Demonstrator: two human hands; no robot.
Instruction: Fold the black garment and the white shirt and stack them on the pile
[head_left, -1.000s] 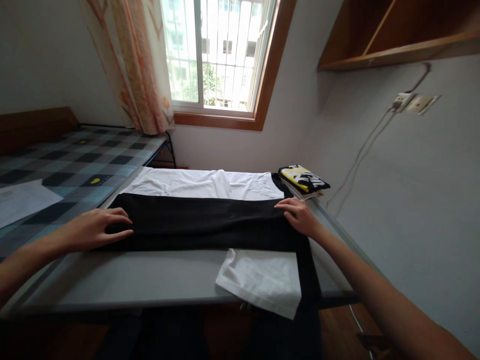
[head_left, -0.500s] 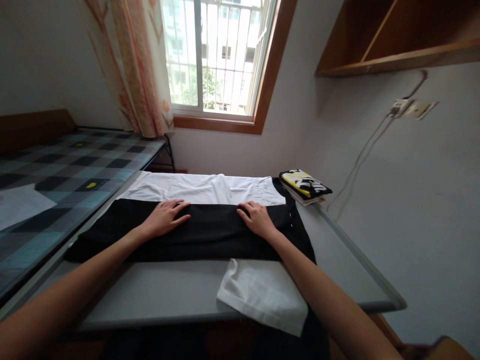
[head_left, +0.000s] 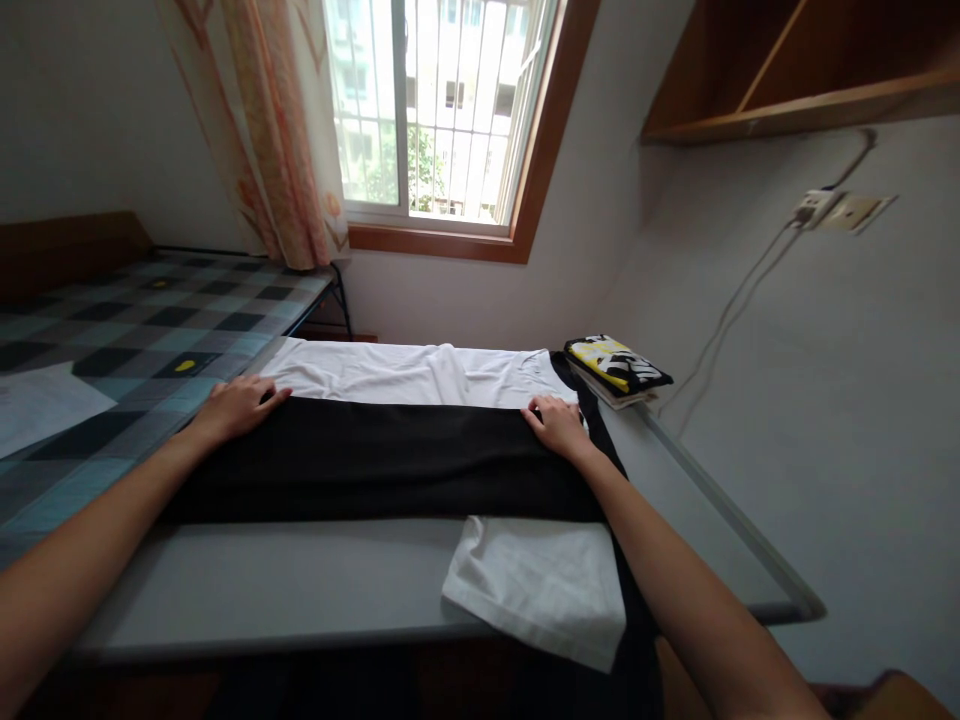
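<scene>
A black-and-white shirt lies spread over a light grey tabletop (head_left: pixel 285 580). Its white part (head_left: pixel 405 375) is at the far side, and a long black panel (head_left: pixel 390 460) lies folded across the near side. A white sleeve (head_left: pixel 540 580) sticks out toward me and droops over the table's front edge. My left hand (head_left: pixel 236 410) rests on the left end of the black panel, thumb apart from the fingers. Near the collar end, my right hand (head_left: pixel 559 425) lies on the panel's far right edge, fingers spread downward on the cloth.
A small stack of folded clothes (head_left: pixel 619 368) with a yellow, black and white print sits at the table's back right. On the left is a bed with a checked mattress (head_left: pixel 165 330) and a paper sheet (head_left: pixel 45 405). A wall stands close on the right.
My hands have slid apart along the black panel, the left toward its left end and the right toward the collar end. The panel looks smoother, and the view has shifted slightly.
</scene>
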